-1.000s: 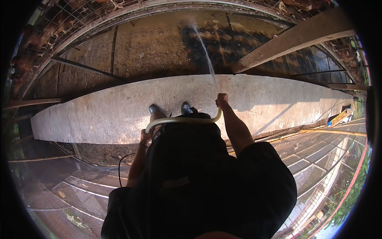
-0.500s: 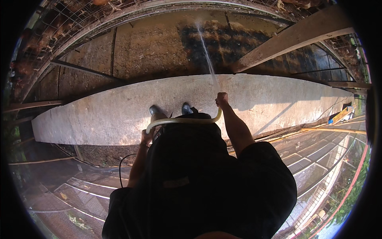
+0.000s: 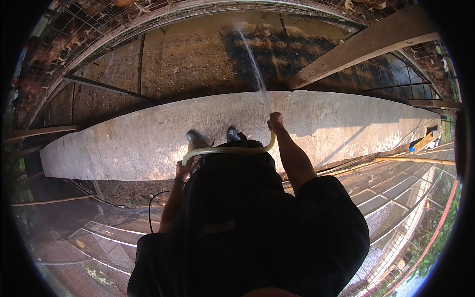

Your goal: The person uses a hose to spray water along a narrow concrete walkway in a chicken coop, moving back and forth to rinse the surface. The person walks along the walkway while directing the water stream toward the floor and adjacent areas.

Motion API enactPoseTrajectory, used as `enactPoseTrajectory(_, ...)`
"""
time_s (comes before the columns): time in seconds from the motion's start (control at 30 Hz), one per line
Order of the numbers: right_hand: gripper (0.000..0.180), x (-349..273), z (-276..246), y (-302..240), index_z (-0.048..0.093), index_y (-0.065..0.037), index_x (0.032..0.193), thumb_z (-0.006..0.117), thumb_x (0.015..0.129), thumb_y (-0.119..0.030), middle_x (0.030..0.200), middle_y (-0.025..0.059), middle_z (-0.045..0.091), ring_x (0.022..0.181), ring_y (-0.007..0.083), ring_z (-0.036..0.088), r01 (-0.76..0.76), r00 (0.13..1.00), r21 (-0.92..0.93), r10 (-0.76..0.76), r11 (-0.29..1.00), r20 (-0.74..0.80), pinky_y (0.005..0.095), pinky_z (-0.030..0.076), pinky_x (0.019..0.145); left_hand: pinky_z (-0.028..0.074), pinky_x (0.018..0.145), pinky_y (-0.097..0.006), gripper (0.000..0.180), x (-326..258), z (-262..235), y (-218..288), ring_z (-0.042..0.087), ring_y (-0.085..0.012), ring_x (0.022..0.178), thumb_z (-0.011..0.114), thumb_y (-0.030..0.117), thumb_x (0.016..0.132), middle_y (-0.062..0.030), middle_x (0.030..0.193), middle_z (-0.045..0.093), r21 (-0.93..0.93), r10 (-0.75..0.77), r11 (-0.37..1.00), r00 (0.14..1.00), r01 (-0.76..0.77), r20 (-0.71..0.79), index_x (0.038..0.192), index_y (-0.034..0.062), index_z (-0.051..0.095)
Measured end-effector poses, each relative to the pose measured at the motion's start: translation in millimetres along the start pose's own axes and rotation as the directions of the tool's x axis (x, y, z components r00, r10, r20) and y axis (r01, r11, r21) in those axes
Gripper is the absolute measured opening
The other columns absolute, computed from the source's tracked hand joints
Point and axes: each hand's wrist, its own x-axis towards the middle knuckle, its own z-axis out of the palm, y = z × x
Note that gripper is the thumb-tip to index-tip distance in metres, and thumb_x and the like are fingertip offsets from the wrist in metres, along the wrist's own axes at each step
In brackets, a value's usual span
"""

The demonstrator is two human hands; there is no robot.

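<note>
A pale yellow hose [image 3: 227,150] runs across the front of my body from one hand to the other. My right hand [image 3: 275,122] is closed around its outlet end, held out over the concrete walkway. From there a jet of water [image 3: 255,64] shoots forward and hits the dirt-covered ground [image 3: 178,59] beyond the walkway. The ground around the jet's right side is dark and wet. My left hand [image 3: 182,171] grips the hose lower down, close to my left side; its fingers are partly hidden.
I stand in boots [image 3: 193,135] on a concrete walkway [image 3: 123,131]. Wire cages [image 3: 74,37] with brown birds line the far side. A thick slanted beam [image 3: 366,44] rises at the front right. Bamboo poles [image 3: 415,161] and wire-mesh panels lie behind me.
The water jet's far end has swung slightly to the left. My right hand has shifted a little away from me; my left hand has hardly moved.
</note>
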Motion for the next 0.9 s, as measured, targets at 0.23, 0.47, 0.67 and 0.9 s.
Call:
enactPoseTrajectory(0.23, 0.021, -4.2, -5.9, 0.8, 0.038, -0.007, 0.056, 0.038, 0.075, -0.016, 0.044, 0.0073, 0.039, 0.033, 0.0176, 0.037, -0.038, 0.998, 0.095, 0.042, 0.995, -0.037, 0.0319, 0.030, 0.032, 0.042, 0.047, -0.027, 0.030, -3.5, 2.0, 8.6, 0.054, -0.0075, 0.055, 0.062, 0.027, 0.080, -0.0040, 0.058, 0.060, -0.012, 0.051, 0.999, 0.996, -0.052, -0.076, 0.071, -0.0018, 0.063)
enactPoseTrajectory(0.47, 0.024, -4.3, -16.0, 2.9, 0.035, -0.009, 0.053, 0.039, 0.075, -0.016, 0.043, 0.0066, 0.038, 0.031, 0.0173, 0.035, -0.032, 0.995, 0.175, 0.048, 0.984, -0.088, 0.0313, 0.028, 0.031, 0.043, 0.047, -0.026, 0.028, -8.9, -3.0, 28.7, 0.056, -0.0071, 0.059, 0.062, 0.026, 0.080, -0.0050, 0.059, 0.062, 0.035, 0.015, 0.999, 0.999, -0.013, -0.048, 0.074, -0.0016, 0.065)
enactPoseTrajectory(0.67, 0.026, 7.4, -17.4, 6.9, 0.035, -0.008, 0.052, 0.039, 0.076, -0.016, 0.044, 0.0065, 0.038, 0.032, 0.0174, 0.036, -0.007, 1.000, 0.109, 0.006, 0.994, 0.013, 0.0319, 0.029, 0.032, 0.044, 0.050, -0.026, 0.027, -8.3, -5.4, 31.0, 0.057, -0.0070, 0.062, 0.062, 0.025, 0.080, -0.0057, 0.064, 0.063, 0.047, 0.041, 0.998, 0.998, -0.039, -0.052, 0.079, -0.0014, 0.065)
enactPoseTrajectory(0.9, 0.022, 15.8, -8.3, 24.5, 0.043, 0.000, 0.057, 0.039, 0.074, -0.013, 0.048, 0.0108, 0.046, 0.037, 0.0193, 0.044, -0.112, 0.994, -0.099, 0.110, 0.989, -0.018, 0.0339, 0.035, 0.034, 0.042, 0.048, -0.028, 0.030, -14.6, -21.0, 28.2, 0.056, -0.0104, 0.056, 0.061, 0.027, 0.080, -0.0046, 0.060, 0.060, 0.147, 0.160, 0.975, 0.986, -0.165, 0.050, 0.077, -0.0022, 0.063)
